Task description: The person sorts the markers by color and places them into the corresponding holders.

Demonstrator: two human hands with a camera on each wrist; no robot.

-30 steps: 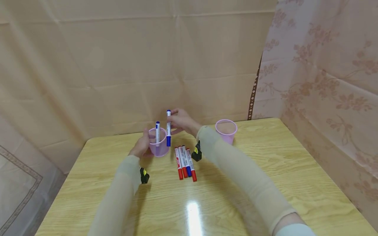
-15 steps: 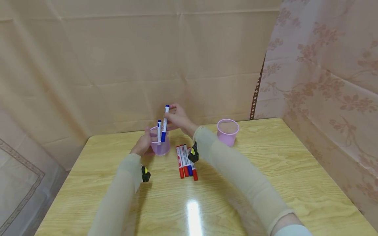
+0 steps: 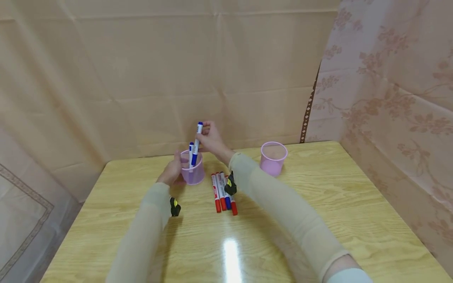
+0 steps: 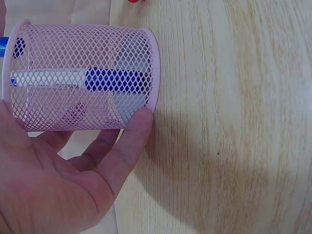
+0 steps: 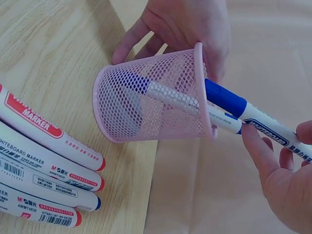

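My left hand (image 3: 171,169) holds a pink mesh pen cup (image 3: 194,177) from its left side, thumb up by the rim and a fingertip low near the base in the left wrist view. Inside the cup a blue-capped whiteboard marker (image 5: 170,95) stands leaning, cap end down. My right hand (image 3: 213,139) pinches a second blue whiteboard marker (image 5: 263,122) near its upper end. That marker tilts with its blue cap pointing down, the cap right at the cup's rim, beside the first marker's top.
Several whiteboard markers (image 3: 218,192), red and blue, lie side by side on the wooden table (image 3: 301,212), right of the cup and partly under my right wrist. Another pink mesh cup (image 3: 272,165) stands further right. A beige cloth (image 3: 170,78) hangs behind the table.
My right hand has raised its marker, shifted slightly left and tilted it, bringing the cap from beside the cup to its mouth. My left hand stays on the cup.
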